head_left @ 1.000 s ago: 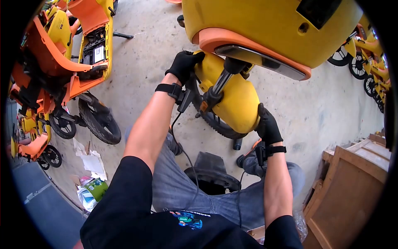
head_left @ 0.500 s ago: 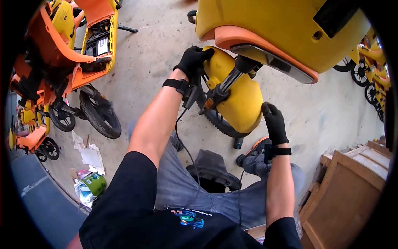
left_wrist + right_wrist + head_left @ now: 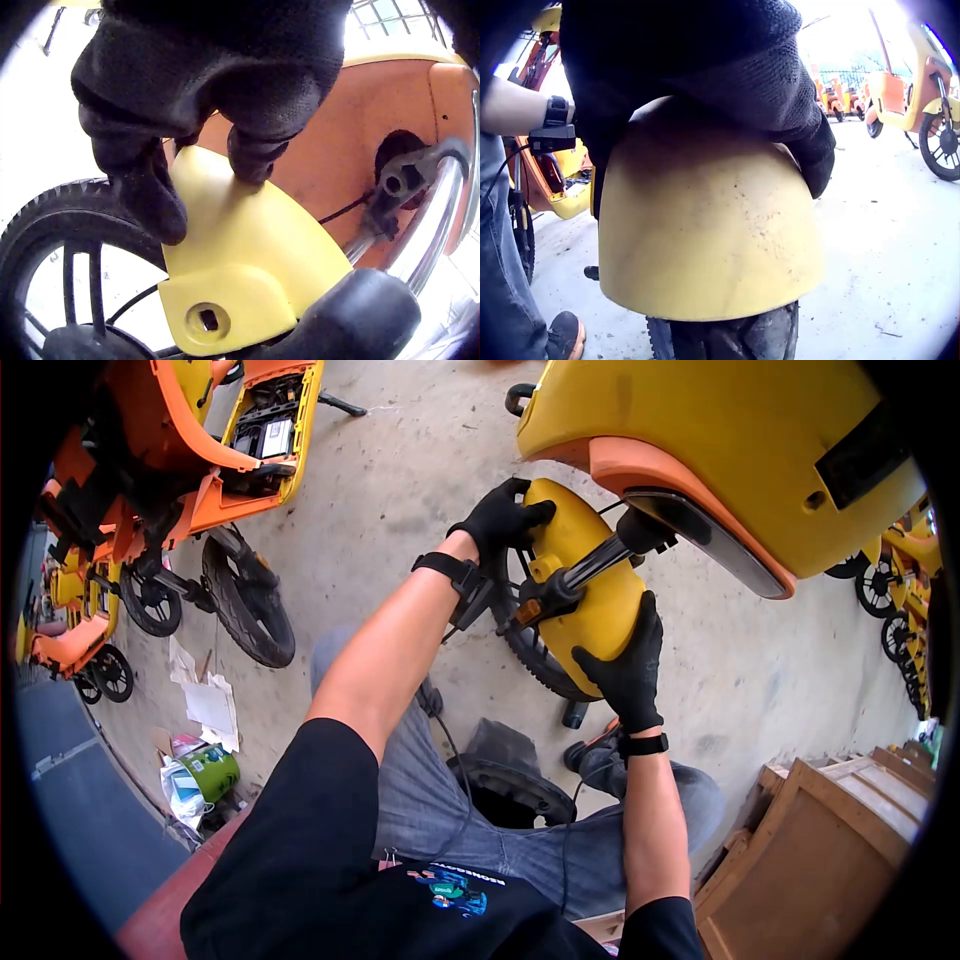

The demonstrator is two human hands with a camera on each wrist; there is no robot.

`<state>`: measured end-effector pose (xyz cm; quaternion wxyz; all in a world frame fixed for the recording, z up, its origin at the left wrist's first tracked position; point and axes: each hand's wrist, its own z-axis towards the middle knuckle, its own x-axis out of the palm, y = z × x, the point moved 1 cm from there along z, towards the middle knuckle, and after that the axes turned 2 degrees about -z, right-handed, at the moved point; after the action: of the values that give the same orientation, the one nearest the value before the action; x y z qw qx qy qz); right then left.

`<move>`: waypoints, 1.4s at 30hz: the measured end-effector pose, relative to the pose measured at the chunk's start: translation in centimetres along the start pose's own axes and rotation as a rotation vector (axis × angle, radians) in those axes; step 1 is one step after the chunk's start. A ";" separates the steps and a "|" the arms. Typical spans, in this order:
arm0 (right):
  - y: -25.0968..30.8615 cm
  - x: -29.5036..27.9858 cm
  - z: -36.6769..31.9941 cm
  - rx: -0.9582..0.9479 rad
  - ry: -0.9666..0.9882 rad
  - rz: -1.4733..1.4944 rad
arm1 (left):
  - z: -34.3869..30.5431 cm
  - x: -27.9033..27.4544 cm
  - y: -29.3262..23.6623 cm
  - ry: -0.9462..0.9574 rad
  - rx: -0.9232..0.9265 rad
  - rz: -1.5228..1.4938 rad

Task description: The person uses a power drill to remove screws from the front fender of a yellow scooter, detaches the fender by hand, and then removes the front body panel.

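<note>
A yellow front fender [image 3: 610, 605] sits over the black-tyred wheel [image 3: 537, 665] of a scooter, with the fork leg [image 3: 597, 565] running across its side. My black-gloved left hand [image 3: 500, 520] pinches the fender's far end. In the left wrist view, the gloved fingers [image 3: 251, 154] straddle the narrow end, above a round recess with a square hole. At the near end, my gloved right hand [image 3: 630, 670] grips the fender across its width, thumb on one side and fingers on the other. Dark specks mark the fender's wide end [image 3: 712, 225] in the right wrist view.
The scooter's yellow body [image 3: 720, 430] overhangs the wheel. Partly stripped orange and yellow scooters [image 3: 215, 470] stand at left, more at far right. A wooden crate [image 3: 800, 860] is near right. A black plastic part [image 3: 510, 780] lies between the legs; a green container [image 3: 210, 772] lies at left.
My right hand came off the fender's near end, then moved back in and now grips it with thumb and fingers spread around it. My left hand keeps its hold; the head view has shifted.
</note>
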<state>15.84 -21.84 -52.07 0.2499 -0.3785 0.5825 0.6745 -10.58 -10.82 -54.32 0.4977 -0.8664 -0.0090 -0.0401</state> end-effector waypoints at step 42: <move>-0.7 -1.3 1.0 0.066 -0.022 0.234 | 0.3 0.6 -1.2 -0.073 0.124 -0.046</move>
<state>16.96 -20.60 -51.41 0.1881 -0.2918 0.6420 0.6836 -10.06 -9.93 -53.40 0.5486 -0.8344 -0.0498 -0.0193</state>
